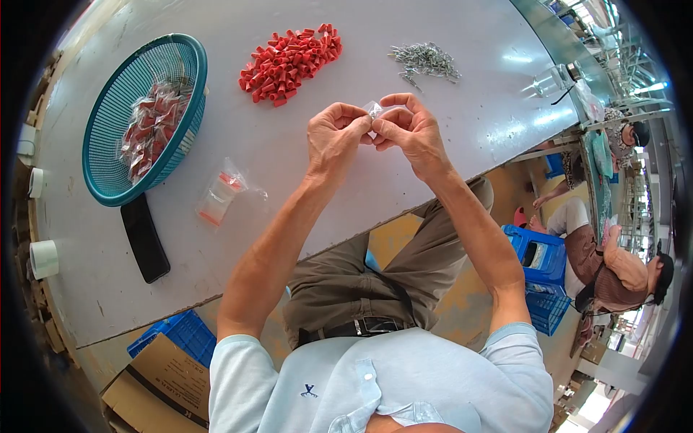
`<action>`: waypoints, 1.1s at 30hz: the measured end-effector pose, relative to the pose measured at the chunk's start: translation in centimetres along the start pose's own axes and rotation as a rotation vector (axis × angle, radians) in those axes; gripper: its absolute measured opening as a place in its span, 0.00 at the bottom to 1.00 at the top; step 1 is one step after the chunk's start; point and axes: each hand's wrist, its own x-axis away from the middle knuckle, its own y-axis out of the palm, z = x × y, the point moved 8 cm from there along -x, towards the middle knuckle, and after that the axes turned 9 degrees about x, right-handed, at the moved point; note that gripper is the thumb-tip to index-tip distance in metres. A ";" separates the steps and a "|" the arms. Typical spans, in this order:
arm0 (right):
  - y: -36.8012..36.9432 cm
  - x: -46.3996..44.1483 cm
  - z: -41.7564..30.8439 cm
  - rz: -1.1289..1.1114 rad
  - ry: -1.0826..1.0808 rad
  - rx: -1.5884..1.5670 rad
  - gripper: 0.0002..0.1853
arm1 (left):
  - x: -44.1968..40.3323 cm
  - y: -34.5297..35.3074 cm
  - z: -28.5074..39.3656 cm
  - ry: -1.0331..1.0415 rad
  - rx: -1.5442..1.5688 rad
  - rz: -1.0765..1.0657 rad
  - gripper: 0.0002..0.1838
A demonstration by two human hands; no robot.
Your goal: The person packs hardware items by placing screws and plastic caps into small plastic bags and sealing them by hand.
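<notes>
Above the table, my left hand (339, 141) and my right hand (410, 133) meet, both pinching a small clear plastic bag (374, 110). What lies inside the bag is too small to tell. Beyond my hands, to the left, is a heap of red conical caps (289, 63). A pile of small silvery metal pieces, like screws or rivets (427, 60), sits farther right. Nearer to me on the left lie several clear bags with red edges (219, 198). The teal basket (144, 189) holds many filled bags with red pieces (155, 126).
A black phone (145, 239) lies below the basket on the grey table (303, 216). Rolls of tape (44, 259) stand at its left edge. A glass jar (552, 81) is at the far right. Blue crates (538, 260) and a seated person (621, 270) are on the right.
</notes>
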 end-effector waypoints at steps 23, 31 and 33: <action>2.4 1.2 -4.7 0.087 -0.421 0.661 0.04 | 0.7 -1.1 1.5 -0.027 -0.156 0.000 0.06; 3.8 -5.7 -3.8 0.053 -0.321 0.525 0.07 | 4.0 -5.3 5.6 0.174 -0.102 -0.001 0.04; 7.0 -6.4 -3.5 -0.059 -0.473 0.650 0.07 | 5.0 -5.6 6.2 0.288 0.025 -0.077 0.05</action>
